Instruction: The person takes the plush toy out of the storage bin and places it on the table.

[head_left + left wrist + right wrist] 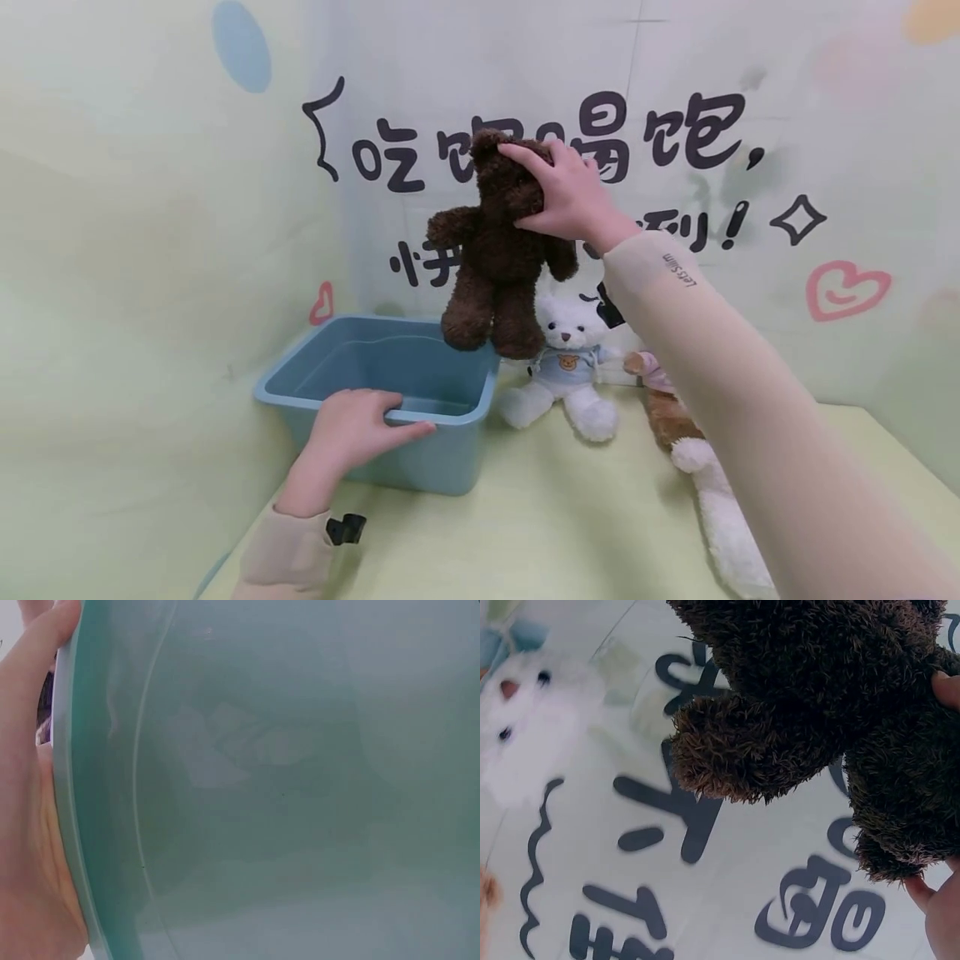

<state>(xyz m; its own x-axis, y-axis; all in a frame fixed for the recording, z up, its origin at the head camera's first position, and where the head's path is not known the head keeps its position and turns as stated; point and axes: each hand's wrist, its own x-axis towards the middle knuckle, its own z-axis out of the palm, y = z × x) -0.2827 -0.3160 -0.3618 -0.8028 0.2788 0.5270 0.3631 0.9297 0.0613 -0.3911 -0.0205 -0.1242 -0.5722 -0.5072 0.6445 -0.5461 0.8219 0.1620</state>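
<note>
A dark brown teddy bear (498,250) hangs upright in the air, partly above the right end of a blue plastic bin (442,467). My right hand (566,187) grips the bear's head, with fingers spread over the top and thumb near its snout. In the right wrist view the bear's shaggy fur (810,667) fills the upper right, and only parts of the hand show at the edge. My left hand (356,429) holds the bin's near rim, fingers over the edge and thumb along the outside. The bin's inner wall (285,825) fills most of the left wrist view.
A white teddy bear (592,412) in a blue top sits against the wall, right of the bin. Further right, a brown plush toy (663,412) in pink and a white plush toy (723,525) are partly hidden behind my right arm. The pale tabletop (555,533) extends in front.
</note>
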